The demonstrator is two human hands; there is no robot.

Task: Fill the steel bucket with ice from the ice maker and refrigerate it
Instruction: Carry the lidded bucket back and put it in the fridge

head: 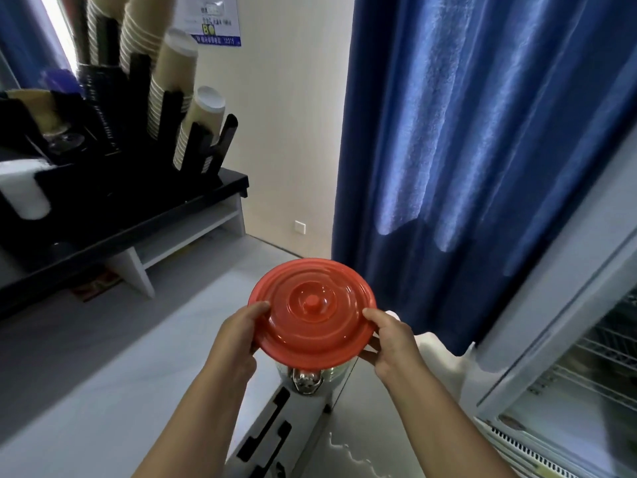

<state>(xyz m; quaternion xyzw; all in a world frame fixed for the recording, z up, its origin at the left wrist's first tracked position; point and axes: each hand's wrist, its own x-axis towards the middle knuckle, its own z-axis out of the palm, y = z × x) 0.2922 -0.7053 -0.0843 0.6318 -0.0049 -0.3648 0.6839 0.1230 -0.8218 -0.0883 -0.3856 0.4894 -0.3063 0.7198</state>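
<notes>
My left hand [238,334] clamps the rim of the red lid [312,308] at its 8 o'clock, thumb on top and fingers curled beneath. My right hand [389,339] grips the same way at 4 o'clock. I judge the two opposed grips steady the wide, slick disc. The lid tilts slightly toward me, directly over the steel bucket [306,377]. Only a strip of the bucket's wall and a shiny lug show, at the lid's 6 o'clock. I cannot tell whether lid and bucket touch, and the bucket's inside is hidden. The glass-door fridge [551,305] stands at 4 o'clock, close by for chilling. Stacked paper cups [172,74] lean at 10 o'clock.
</notes>
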